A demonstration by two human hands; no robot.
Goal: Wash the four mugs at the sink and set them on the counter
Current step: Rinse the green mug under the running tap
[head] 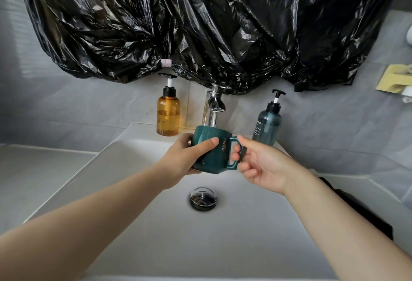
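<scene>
A dark green mug [219, 147] with "hello" lettering is held upright over the white sink basin [138, 218], right under the chrome tap [213, 111]. My left hand [189, 158] grips the mug's body, thumb across its front. My right hand [258, 164] pinches the mug's handle on the right side. No water stream is visible. No other mugs are in view.
An amber pump bottle [168, 113] stands left of the tap and a blue-grey pump bottle [268, 122] stands right. Black plastic sheeting [200, 24] covers the wall above. The drain plug [203, 198] sits mid-basin. Grey counter [33, 169] extends left; a dark object [356, 209] lies on the right.
</scene>
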